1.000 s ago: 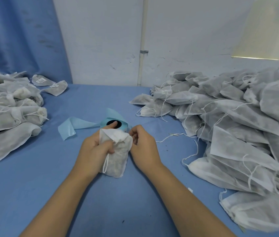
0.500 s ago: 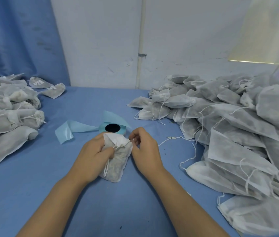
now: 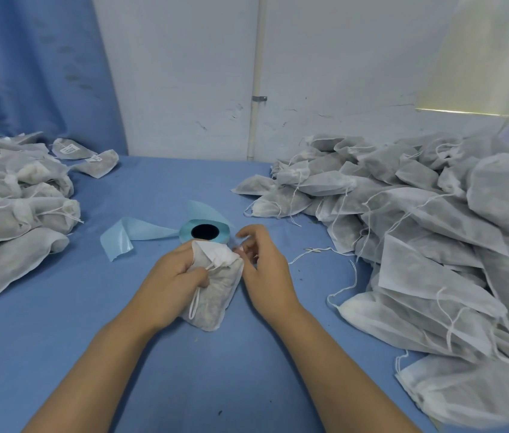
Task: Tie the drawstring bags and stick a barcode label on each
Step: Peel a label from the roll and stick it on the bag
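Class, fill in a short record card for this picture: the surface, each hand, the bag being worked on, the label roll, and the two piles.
Surface: blue table
Left hand: grips the bag near its top
Right hand: fingers curled at the bag's mouth; blurred, hold on the string unclear
Label roll: light blue, just behind the bag, backing strip trailing left
Left pile: bunched necks, some labels showing
Right pile: larger, strings loose

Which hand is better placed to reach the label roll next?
Right. The left hand grips the bag, keeping it off the table; the right hand sits by the bag's mouth, close to the label roll, bearing no bag.
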`<state>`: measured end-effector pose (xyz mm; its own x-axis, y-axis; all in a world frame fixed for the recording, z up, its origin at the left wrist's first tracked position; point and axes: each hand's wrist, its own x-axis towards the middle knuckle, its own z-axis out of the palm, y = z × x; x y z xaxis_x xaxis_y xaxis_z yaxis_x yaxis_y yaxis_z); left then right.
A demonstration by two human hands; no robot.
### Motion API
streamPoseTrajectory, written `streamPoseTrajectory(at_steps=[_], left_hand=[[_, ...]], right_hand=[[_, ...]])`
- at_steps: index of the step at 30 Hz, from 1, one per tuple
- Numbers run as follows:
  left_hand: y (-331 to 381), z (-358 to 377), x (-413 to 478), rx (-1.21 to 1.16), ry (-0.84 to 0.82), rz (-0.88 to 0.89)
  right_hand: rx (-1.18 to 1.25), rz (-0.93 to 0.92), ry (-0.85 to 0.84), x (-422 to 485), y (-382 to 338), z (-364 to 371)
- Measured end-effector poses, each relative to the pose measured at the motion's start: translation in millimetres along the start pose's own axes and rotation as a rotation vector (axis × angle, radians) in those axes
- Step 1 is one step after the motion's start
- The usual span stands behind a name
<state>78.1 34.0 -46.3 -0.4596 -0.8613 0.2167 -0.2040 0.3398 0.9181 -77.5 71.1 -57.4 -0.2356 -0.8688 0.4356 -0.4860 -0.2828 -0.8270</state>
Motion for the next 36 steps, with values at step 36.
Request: streamPoseTrajectory(at_steps=[36], left_hand=[[3,6,-4,0.137,-0.037,-0.051]], right_hand=[[0.149,0.18,0.112,7,0,8]])
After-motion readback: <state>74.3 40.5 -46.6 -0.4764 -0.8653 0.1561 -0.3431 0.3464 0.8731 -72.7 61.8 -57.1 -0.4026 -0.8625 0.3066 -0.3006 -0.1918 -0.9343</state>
